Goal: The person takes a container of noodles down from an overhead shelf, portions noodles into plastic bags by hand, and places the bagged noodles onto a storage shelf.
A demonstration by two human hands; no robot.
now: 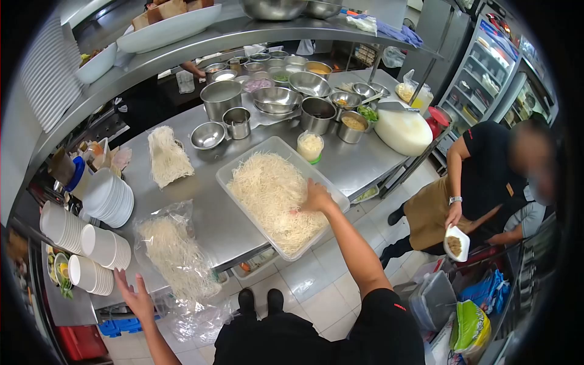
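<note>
Pale dry noodles [261, 188] fill a large clear plastic tub [338, 193] at the table's front edge. My right hand [317, 198] rests on the noodles at the tub's right side, its fingers apart and the tips partly hidden. Off to the left, my left hand [136, 297] is raised with spread fingers and holds nothing. It is close to a stack of white paper bowls [88, 274] and a clear plastic bag of noodles [176, 252]. Further back on the table lies another bundle of noodles [167, 157].
Steel pots and bowls [275, 100] crowd the table's far side, near a white cutting board [404, 131]. Overhead runs a steel shelf [243, 38]. To the right, a co-worker [486, 164] stands holding a white bowl [456, 243]. More stacked bowls [109, 198] are at left.
</note>
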